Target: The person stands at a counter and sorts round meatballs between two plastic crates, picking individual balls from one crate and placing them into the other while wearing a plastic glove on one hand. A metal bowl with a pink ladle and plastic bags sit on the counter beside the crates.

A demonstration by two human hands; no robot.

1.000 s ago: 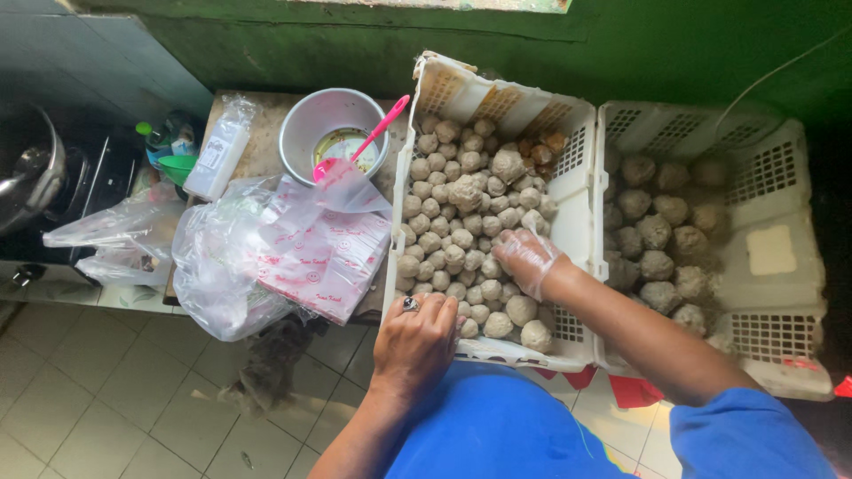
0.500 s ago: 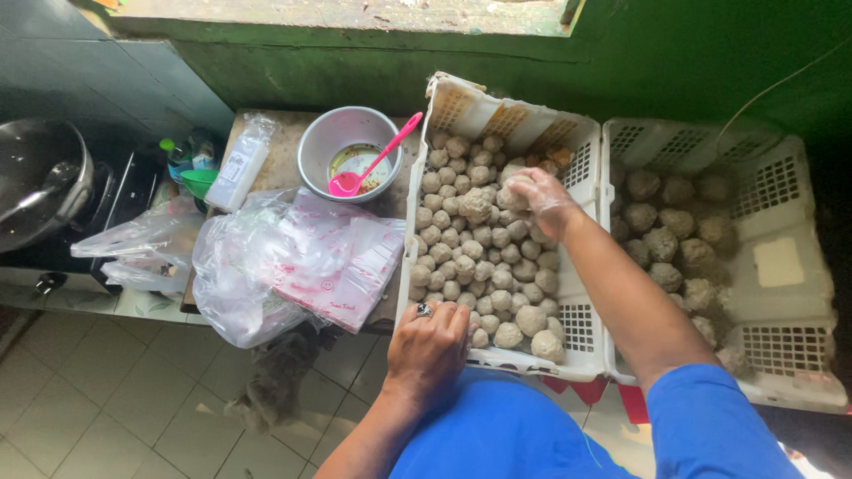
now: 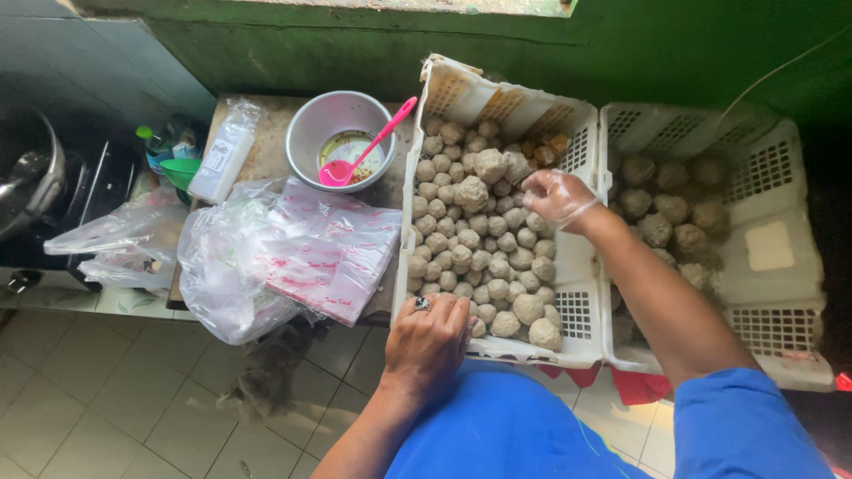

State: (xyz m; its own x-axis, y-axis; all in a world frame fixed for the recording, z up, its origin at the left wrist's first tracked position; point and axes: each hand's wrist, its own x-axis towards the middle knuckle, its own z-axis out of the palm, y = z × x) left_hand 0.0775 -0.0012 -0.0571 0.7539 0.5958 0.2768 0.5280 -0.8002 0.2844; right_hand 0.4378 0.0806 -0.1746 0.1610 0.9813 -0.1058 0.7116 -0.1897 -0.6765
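Right hand (image 3: 557, 197), covered by a thin clear plastic glove, sits over the far-right part of the white perforated plastic crate (image 3: 581, 306) filled w/ pale grey-beige meatballs (image 3: 470, 244). Fingers curl inward and down toward the pile; whether they pinch a ball: cannot tell, palm side is hidden. The meatballs lie directly under and to the left of the fingertips, touching or nearly so. They are round, so no long axis to align to.

Left hand (image 3: 428, 341), bare, ring on one finger, rests flat on the crate's near-left rim; fingers closed together and pressed on the edge, holding nothing. Right hand is the nearer one to the pile's upper layer.

Second white perforated crate (image 3: 781, 257) w/ larger dark balls stands just beside, right of the forearm. On the table (image 3: 266, 151), left of the first crate: stack of clear plastic bags (image 3: 328, 253), round metal bowl (image 3: 330, 133) w/ pink plastic spoon (image 3: 368, 146) inside.
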